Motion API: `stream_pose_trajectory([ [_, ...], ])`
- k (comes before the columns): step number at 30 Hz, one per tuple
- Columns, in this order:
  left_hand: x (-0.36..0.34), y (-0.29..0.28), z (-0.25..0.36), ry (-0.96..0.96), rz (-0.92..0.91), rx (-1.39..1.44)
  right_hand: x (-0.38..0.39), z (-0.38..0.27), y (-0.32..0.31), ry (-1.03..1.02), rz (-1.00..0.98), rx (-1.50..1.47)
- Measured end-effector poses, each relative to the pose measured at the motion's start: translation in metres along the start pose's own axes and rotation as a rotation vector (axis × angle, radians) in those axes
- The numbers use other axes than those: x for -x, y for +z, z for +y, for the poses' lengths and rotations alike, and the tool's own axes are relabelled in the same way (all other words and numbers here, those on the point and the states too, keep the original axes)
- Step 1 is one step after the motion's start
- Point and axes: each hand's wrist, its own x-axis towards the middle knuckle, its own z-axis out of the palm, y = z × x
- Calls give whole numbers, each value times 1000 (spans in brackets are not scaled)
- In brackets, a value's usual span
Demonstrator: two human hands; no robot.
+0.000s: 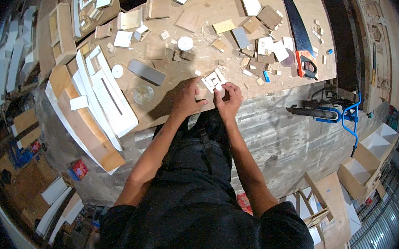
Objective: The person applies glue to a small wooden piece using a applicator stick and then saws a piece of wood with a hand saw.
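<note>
A small white wooden piece with a maze-like cut pattern [210,83] lies tilted at the near edge of the workbench [187,21]. My right hand [230,101] pinches its right corner between thumb and fingers. On the other side my left hand [188,99] is held just apart from it, with thumb and fingers spread and nothing between them. Left of that hand sit a clear round tub [142,95] and a grey rectangular block [147,72]. Beyond the piece are a white round disc [185,43] and several wood offcuts [219,45].
A handsaw with an orange and black handle [306,64] lies at the bench's right. Long white frames [111,99] and a curved wooden panel [86,119] lean over the left edge. A blue child's bike [338,116] rests on the concrete floor [275,126] to the right.
</note>
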Motion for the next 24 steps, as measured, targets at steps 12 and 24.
stream_pose_trajectory([
  [12,-1,-1,-1,-15,-24,6,0,-8,-2,-28,1,104],
  [24,-1,4,-6,-55,-41,42,1,-3,1,11,17,64],
])
